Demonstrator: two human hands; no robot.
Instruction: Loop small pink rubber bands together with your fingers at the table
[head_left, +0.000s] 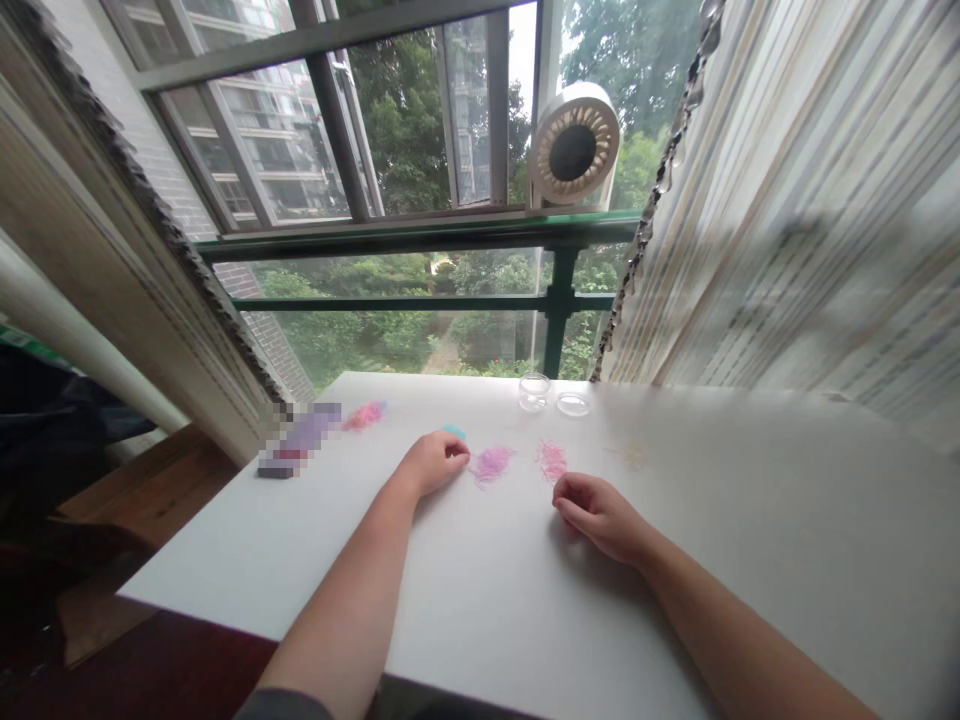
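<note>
My left hand (pixel 437 462) is closed, fingertips pinched together, low over the white table. It is beside a loose pile of thin purple strand-like pieces (pixel 493 463), and a small teal pile (pixel 454 431) shows partly behind it. My right hand (pixel 600 515) is curled closed nearer to me, just in front of a pile of pink strands (pixel 551 458). Whatever either set of fingers holds is hidden or too small to name. Farther right lies a faint pale-yellow pile (pixel 634 457). A mixed pink and orange pile (pixel 364 415) lies at the far left.
A clear round container (pixel 534 393) and a clear shallow lid or dish (pixel 573 404) stand at the back of the white table (pixel 465 620). A pixelated purple object (pixel 304 440) lies at the left edge. Behind are a window, a green railing (pixel 420 303) and a round white fan (pixel 576 145).
</note>
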